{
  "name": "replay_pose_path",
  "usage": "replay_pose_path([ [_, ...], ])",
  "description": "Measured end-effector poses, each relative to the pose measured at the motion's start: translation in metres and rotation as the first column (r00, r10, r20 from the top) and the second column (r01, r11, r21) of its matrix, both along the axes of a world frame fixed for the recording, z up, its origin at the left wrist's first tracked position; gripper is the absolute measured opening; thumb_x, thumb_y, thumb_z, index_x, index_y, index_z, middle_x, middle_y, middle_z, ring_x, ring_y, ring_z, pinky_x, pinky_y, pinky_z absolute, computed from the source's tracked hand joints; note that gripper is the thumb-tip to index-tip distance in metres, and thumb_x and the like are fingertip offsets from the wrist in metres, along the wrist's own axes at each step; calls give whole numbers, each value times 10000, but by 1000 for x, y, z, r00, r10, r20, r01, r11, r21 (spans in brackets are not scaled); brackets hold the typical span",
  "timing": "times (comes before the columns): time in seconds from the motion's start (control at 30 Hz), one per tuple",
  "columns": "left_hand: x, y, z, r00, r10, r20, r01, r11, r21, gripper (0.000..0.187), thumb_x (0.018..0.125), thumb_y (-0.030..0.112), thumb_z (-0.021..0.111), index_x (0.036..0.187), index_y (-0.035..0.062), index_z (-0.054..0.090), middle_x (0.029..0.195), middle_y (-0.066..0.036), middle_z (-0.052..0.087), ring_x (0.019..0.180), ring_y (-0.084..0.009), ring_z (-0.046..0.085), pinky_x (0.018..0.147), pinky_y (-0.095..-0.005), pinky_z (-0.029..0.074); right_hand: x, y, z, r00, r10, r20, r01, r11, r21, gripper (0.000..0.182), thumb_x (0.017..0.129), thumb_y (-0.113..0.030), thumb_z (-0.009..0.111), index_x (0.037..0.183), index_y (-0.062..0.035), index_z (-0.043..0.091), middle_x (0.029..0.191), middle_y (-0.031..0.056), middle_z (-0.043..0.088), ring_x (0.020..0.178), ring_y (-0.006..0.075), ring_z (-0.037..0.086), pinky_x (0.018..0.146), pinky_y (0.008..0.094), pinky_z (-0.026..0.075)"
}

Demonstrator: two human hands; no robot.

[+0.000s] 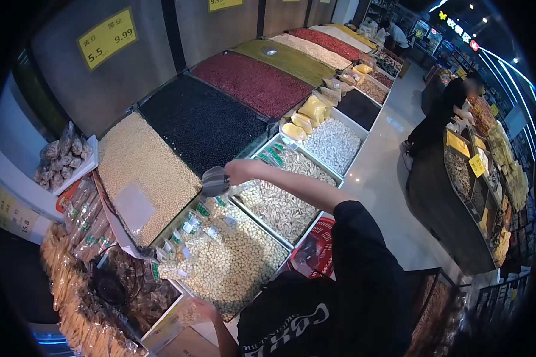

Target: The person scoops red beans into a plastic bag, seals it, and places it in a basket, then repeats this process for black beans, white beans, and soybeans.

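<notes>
My right hand (pixel 239 172) is closed round the handle of a grey scoop (pixel 215 181). The scoop is over the border between the pale soybeans (pixel 152 157), the black beans (pixel 205 119) and the bin of pale, round lotus seeds (pixel 235 259). What the scoop contains cannot be made out. Low in the view, my left hand (pixel 207 310) is closed beside the front corner of the lotus seed bin, on what looks like a clear plastic bag (pixel 187 313). Small sealed packets (pixel 181 238) lie along the back of the lotus seeds.
White trays hold dried sliced pieces (pixel 283 199) and white chunks (pixel 332 146). Dark red beans (pixel 253 83) and green beans (pixel 286 59) lie farther back. A red basket (pixel 323 241) stands below the trays. Across the aisle (pixel 393 172), a person in black (pixel 441 113) is beside a curved counter (pixel 443 220).
</notes>
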State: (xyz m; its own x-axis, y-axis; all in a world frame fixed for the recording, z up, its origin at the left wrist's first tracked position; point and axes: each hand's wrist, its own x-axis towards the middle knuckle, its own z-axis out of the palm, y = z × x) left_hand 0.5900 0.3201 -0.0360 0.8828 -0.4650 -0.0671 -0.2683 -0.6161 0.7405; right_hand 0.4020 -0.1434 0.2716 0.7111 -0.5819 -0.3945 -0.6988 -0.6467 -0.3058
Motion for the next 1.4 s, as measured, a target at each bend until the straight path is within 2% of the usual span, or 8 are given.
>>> replay_pose_path([
  [0.07, 2, -8, -4, 997, 0, 82, 7, 996, -89, 473, 982, 354, 281, 1086, -57, 493, 1001, -284, 561, 909, -440, 524, 774, -468, 400, 26, -12, -11, 999, 33, 21, -32, 999, -41, 281, 659, -179, 589, 814, 45, 658, 823, 216, 643, 803, 360, 629, 686, 417, 496],
  [0.23, -4, -11, 15, 996, 84, 6, -84, 989, 118, 457, 973, 355, 314, 996, -60, 503, 891, -262, 548, 835, -436, 515, 722, -475, 391, 83, -8, 9, 995, 46, 90, -46, 999, -7, 281, 658, -190, 606, 795, 49, 662, 769, 197, 652, 764, 359, 639, 670, 412, 511],
  [0.37, -6, -8, 18, 985, 164, 50, -164, 986, 4, 435, 971, 347, 324, 946, -48, 506, 829, -249, 537, 787, -432, 510, 692, -473, 390, 144, -20, -27, 990, -43, 134, 56, 994, -93, 223, 679, -241, 674, 721, -22, 694, 671, 111, 670, 671, 254, 675, 615, 368, 537],
  [0.5, -8, -16, 40, 998, 61, -29, -60, 998, 19, 366, 970, 306, 338, 924, -13, 512, 784, -237, 543, 755, -419, 523, 669, -468, 393, 189, -13, -48, 991, -109, 77, 119, 981, -151, 231, 738, -195, 603, 867, -22, 686, 940, 192, 658, 890, 311, 649, 746, 384, 525],
  [0.53, -8, -15, 44, 992, 114, -46, -112, 993, 36, 366, 970, 306, 338, 924, -13, 512, 784, -237, 543, 755, -419, 523, 669, -468, 393, 199, -18, -68, 981, -174, 88, 184, 976, -116, 430, 673, -401, 719, 816, 3, 682, 891, 184, 661, 864, 320, 644, 743, 385, 520],
  [0.57, -7, -18, 47, 990, 113, -80, -109, 993, 55, 353, 969, 301, 341, 920, -5, 510, 793, -236, 548, 759, -421, 527, 665, -470, 395, 203, -18, -82, 972, -205, 119, 218, 970, -111, 374, 743, -356, 656, 856, 0, 676, 900, 182, 659, 869, 328, 640, 753, 393, 517],
  [1.0, -6, -27, 51, 980, 184, -77, -176, 979, 100, 317, 958, 274, 360, 891, 11, 523, 807, -207, 564, 756, -405, 543, 659, -468, 408, 192, 13, -166, 916, -314, 248, 379, 881, -283, 417, 833, -423, 542, 895, -10, 543, 765, 230, 639, 738, 383, 638, 660, 482, 502],
  [1.4, -6, -28, 53, 981, 187, -60, -182, 981, 73, 322, 957, 283, 373, 904, 14, 543, 789, -218, 567, 738, -420, 539, 655, -475, 409, 189, -5, -177, 905, -376, 202, 404, 907, -122, 498, 801, -495, 539, 870, -10, 630, 821, 222, 648, 815, 370, 637, 726, 452, 500],
])
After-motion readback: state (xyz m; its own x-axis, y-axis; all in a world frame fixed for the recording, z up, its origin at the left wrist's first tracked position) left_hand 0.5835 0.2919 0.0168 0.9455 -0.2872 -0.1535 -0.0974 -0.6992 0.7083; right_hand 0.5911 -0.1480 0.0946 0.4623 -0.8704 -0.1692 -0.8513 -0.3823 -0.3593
